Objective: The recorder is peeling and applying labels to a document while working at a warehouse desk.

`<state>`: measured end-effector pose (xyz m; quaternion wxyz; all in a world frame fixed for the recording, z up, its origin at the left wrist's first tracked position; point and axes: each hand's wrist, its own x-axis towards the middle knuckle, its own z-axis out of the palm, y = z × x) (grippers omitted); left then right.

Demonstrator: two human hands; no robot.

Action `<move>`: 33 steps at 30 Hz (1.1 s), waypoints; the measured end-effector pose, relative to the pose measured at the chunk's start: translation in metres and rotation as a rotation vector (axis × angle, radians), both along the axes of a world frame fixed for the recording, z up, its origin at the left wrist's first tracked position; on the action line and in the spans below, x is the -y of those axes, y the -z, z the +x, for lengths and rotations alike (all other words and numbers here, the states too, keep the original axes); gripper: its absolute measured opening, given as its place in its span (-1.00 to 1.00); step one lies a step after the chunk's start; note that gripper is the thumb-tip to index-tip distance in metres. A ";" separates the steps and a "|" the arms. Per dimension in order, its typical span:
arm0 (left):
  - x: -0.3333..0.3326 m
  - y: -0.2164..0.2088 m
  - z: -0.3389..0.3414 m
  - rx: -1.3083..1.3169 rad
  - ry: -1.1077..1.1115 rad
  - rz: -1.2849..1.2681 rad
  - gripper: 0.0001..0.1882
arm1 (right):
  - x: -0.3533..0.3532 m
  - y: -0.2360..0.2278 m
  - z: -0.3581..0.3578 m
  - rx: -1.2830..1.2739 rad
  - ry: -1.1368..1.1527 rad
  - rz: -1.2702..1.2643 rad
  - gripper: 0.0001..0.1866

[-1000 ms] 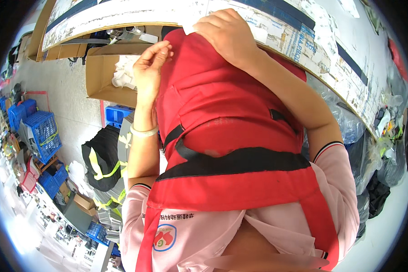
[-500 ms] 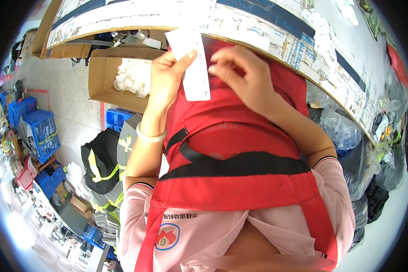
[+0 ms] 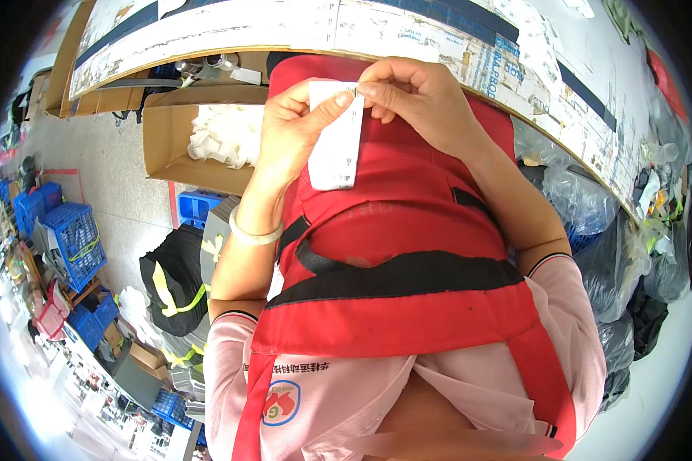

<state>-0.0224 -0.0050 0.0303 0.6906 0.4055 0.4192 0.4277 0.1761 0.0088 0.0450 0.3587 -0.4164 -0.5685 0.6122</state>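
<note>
A white label strip (image 3: 334, 157) with small dark print along its edge hangs over my lap, in front of a red apron (image 3: 407, 223). My left hand (image 3: 296, 119) grips it, thumb lying on its face near the top and the fingers hidden behind it. At the strip's upper right corner, my right hand (image 3: 423, 96) has its thumb and forefinger pinched together on the edge. Whether a separate small label is between those fingertips cannot be made out. A pale bangle (image 3: 255, 233) circles my left wrist.
A worn white-covered table (image 3: 284, 34) curves across just beyond my hands. Left of them stands a cardboard box (image 3: 165, 142) with white scraps (image 3: 223, 137). Black fabric bundles (image 3: 173, 276) and blue crates (image 3: 73, 238) are farther left; clear plastic bags (image 3: 580, 203) lie at right.
My right hand has moved in from the right and closed on the strip's upper corner. The strip and my left hand have come slightly nearer to me.
</note>
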 end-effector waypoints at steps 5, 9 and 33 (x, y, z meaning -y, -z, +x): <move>-0.002 0.002 -0.004 0.079 0.063 -0.016 -0.87 | -0.003 -0.005 0.006 -0.055 -0.088 -0.074 -0.80; -0.001 0.004 -0.004 0.176 0.091 -0.104 -0.85 | 0.000 -0.001 0.005 -0.123 -0.149 -0.197 -0.80; -0.006 0.012 0.016 0.033 0.184 -0.065 -0.86 | 0.014 0.011 0.018 0.069 0.209 -0.127 -0.85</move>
